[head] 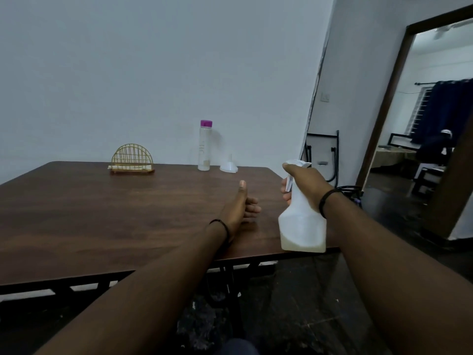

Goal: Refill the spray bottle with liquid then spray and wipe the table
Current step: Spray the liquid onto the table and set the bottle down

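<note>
- The right hand (pixel 304 185) grips the neck of the white spray bottle (pixel 302 221), fingers curled round the trigger, thumb over the top.
- The bottle is upright, held over the table's (pixel 102 213) near right corner, with a shallow layer of pale liquid at its bottom.
- The left hand (pixel 239 208) is over the table just left of the bottle, apart from it; its thumb sticks up and its fingers are loosely curled, holding nothing.
- At the far edge stands a clear bottle with a purple cap (pixel 204 147).
- A white funnel (pixel 229 166) lies just right of it, spout up.
- Farther left is a gold wire holder (pixel 132 160).
- A doorway (pixel 419 119) opens at the right.
</note>
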